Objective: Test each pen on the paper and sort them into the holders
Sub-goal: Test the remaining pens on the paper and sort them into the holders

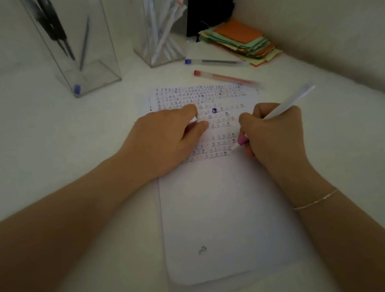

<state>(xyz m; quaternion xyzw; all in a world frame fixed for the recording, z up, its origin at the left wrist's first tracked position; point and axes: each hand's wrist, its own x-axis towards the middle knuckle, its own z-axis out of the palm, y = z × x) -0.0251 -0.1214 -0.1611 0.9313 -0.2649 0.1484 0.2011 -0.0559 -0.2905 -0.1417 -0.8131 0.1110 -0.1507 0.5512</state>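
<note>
My right hand (275, 133) grips a white pen (286, 106) with a pink grip, its tip touching the paper (215, 202) near the lower rows of small marks. My left hand (169, 138) rests on the sheet's left side, fingers curled around a small white piece, seemingly a cap. Two clear holders stand at the back: the left holder (95, 77) has dark pens and a blue-capped one, the right holder (145, 54) has several white pens. A blue-capped pen (214, 61) and a red pen (225, 76) lie loose beyond the paper.
A stack of coloured paper notes (242, 39) sits at the back right beside a black box (208, 5). The wall corner closes in on the right. The surface (44, 136) is white.
</note>
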